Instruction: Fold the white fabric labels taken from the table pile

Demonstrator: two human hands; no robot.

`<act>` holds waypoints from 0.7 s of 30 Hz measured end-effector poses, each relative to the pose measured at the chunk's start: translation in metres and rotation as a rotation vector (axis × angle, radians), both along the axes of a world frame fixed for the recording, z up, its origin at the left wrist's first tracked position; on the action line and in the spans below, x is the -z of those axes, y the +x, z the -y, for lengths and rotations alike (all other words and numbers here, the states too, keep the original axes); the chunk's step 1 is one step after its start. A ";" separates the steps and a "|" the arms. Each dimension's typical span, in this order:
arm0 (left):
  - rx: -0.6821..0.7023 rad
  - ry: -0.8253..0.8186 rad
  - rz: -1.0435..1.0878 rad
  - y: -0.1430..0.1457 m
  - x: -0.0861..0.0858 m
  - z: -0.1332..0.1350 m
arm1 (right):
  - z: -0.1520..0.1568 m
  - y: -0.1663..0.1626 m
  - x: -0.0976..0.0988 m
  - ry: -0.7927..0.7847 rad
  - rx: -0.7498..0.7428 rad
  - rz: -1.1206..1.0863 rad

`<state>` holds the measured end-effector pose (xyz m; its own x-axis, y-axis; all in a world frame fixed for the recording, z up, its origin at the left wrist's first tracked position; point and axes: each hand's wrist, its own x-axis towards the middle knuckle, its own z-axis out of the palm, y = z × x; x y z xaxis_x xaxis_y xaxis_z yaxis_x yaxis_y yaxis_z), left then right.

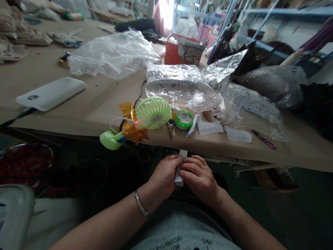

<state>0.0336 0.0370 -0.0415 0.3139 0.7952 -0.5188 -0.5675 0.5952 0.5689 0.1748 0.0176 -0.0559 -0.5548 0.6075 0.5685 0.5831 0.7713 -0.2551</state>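
Observation:
Between my two hands, below the table's front edge, is a narrow white paper strip [179, 179]. My left hand [165, 173] is closed with its thumb and fingers pinching the strip's left side. From the other side my right hand [199, 176] grips it, fingers bent over its edge. The strip's top and bottom ends stick out; its middle is hidden by my fingers. Nearest on the table lie a stack of white printed labels [209, 127], a second label stack [238, 134], a small screwdriver-like tool [170, 130] and a round green container [184, 119].
A green fan [153, 113], bound with brown tape, hangs over the front edge. Clear plastic bags [182, 86] cover the table's middle. Pink-handled tweezers or a similar slim tool [263, 139] lie at right. A white flat device [52, 93] is at left, a red box [173, 52] behind.

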 end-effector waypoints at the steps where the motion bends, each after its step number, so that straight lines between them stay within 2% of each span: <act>1: -0.011 -0.008 0.004 0.000 0.000 0.001 | 0.000 0.000 0.000 -0.002 0.002 0.002; 7: -0.008 -0.006 -0.008 0.000 -0.002 0.003 | 0.003 -0.003 0.000 -0.016 -0.024 -0.020; 10: -0.009 0.000 -0.065 -0.003 -0.005 0.004 | 0.006 -0.001 -0.001 -0.096 0.016 -0.183; 12: 0.036 -0.022 -0.106 -0.006 -0.008 0.005 | 0.005 0.001 -0.002 -0.224 0.134 -0.376; 15: 0.128 -0.032 -0.147 -0.009 -0.012 0.008 | -0.001 0.003 -0.005 -0.570 0.295 -0.646; 18: 0.171 0.029 -0.146 -0.010 -0.013 0.013 | -0.009 0.001 -0.005 -0.923 0.248 -0.793; 21: 0.218 0.059 -0.150 -0.012 -0.011 0.017 | -0.011 -0.004 -0.003 -1.045 0.185 -0.873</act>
<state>0.0216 0.0202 -0.0301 0.4043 0.7474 -0.5271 -0.3362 0.6574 0.6743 0.1704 0.0284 -0.0525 -0.1215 0.9897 -0.0759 0.0077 -0.0755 -0.9971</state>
